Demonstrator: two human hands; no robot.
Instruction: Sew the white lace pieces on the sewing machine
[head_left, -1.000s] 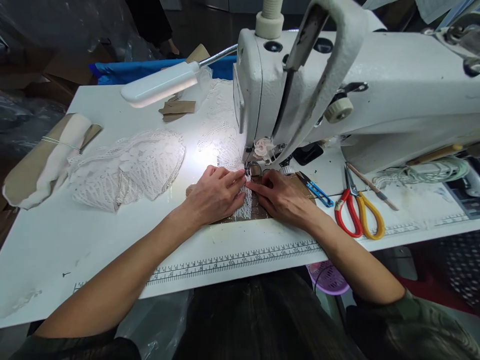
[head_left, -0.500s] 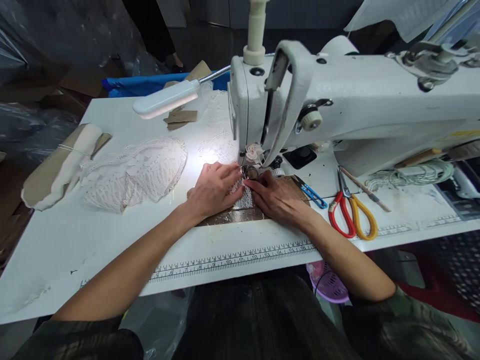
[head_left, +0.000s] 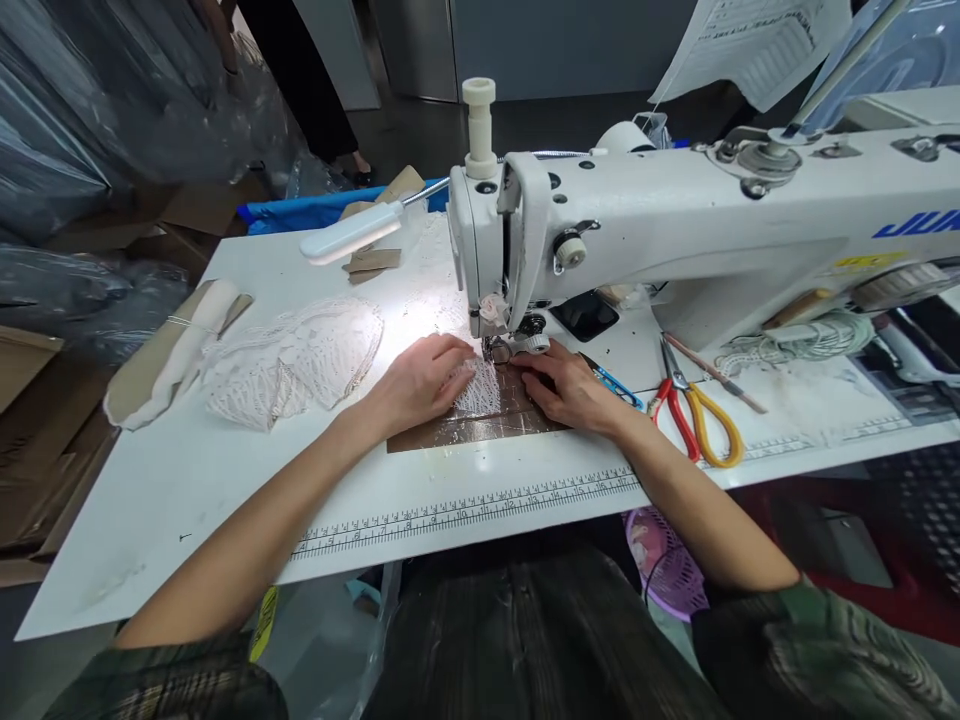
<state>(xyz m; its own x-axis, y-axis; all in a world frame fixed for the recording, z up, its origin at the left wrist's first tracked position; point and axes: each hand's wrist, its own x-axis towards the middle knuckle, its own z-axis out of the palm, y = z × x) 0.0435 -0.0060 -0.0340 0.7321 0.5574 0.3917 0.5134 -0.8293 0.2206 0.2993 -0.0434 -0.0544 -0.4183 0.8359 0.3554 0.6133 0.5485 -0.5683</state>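
Observation:
White lace [head_left: 478, 388] lies beneath the needle and presser foot [head_left: 495, 348] of a white sewing machine [head_left: 517, 230]. My left hand [head_left: 426, 382] rests on the left side of the lace, fingers extended and lying flat near the foot. To the right of the foot, my right hand [head_left: 568, 388] lies on the brown shiny sheet [head_left: 469, 430], its fingers bent with a gap between them. Nothing shows in its grasp, though its fingertips are partly shaded. A larger gathered lace piece [head_left: 300, 355] spreads over the table left of my left hand.
Red-and-yellow-handled scissors [head_left: 694, 410] and blue thread snips [head_left: 619, 385] lie right of my right hand. A white lamp [head_left: 352, 232] hangs left of the machine head. A tied fabric bundle [head_left: 169, 360] sits far left. A printed ruler [head_left: 465, 515] runs along the table's front edge.
My right hand has shifted away from the lace toward the right, and my left hand has drawn slightly left. More lace and brown sheet show between them. The camera view has tilted up.

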